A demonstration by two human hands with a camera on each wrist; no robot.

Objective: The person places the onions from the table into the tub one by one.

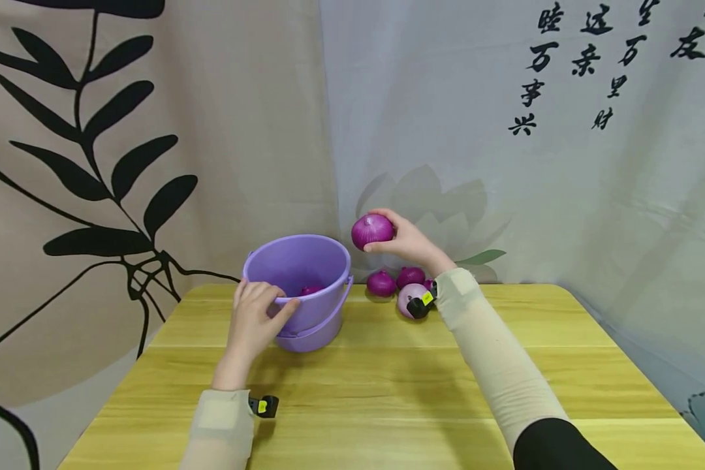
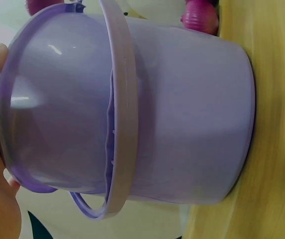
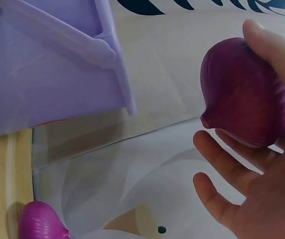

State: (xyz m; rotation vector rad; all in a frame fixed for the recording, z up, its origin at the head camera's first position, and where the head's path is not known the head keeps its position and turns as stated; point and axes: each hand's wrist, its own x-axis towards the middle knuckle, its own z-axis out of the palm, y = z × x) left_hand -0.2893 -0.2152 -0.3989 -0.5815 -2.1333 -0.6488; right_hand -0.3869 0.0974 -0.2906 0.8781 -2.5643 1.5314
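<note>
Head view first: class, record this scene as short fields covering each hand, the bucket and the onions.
Left hand: grips the rim of the purple bucket
Right hand: holds a purple onion above table height
Bucket position: standing on the wooden table
Bucket contents: at least one onion
Loose onions: clustered right of the bucket, one paler

person's left hand (image 1: 254, 318) left of centre, thumb spread from fingers, right hand (image 1: 411, 245) higher, just right of centre, grasping, left forearm (image 1: 219, 427) and right forearm (image 1: 499, 359) rising from the bottom edge
</note>
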